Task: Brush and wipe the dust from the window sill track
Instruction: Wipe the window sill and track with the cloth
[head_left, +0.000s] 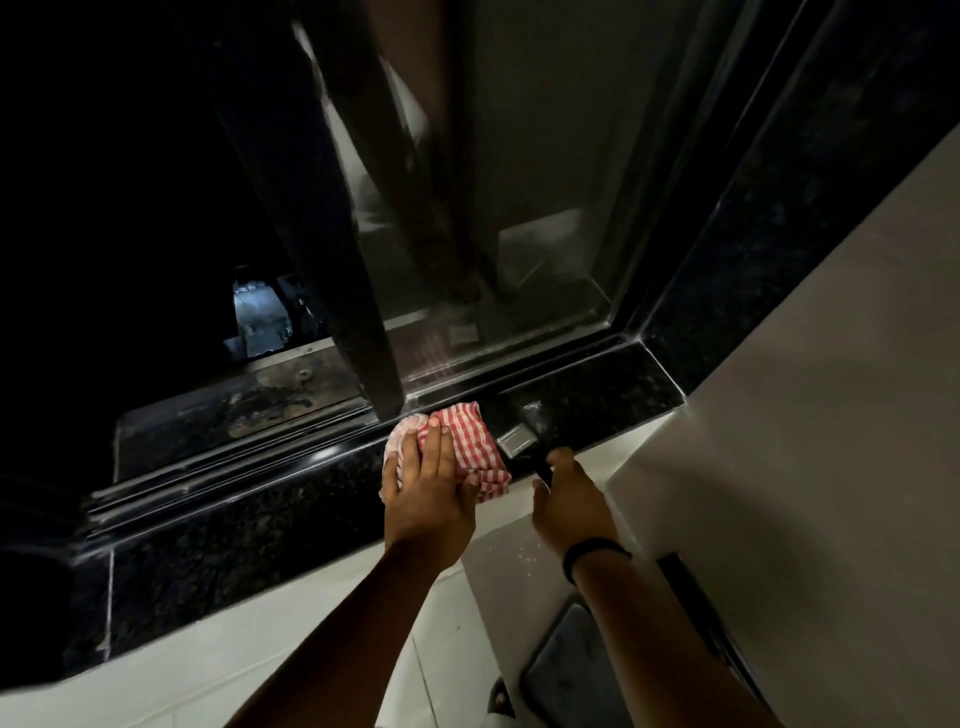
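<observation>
Dark granite sill (234, 530): left hand (426, 493) presses checked cloth (475, 441) (fingers straight), right hand (566, 504) grips brush (514, 440) handle, bristles pointing beyond the grip toward track (249, 454).

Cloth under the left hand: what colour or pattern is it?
The cloth is red-and-white checked, clearest in the head view.
</observation>
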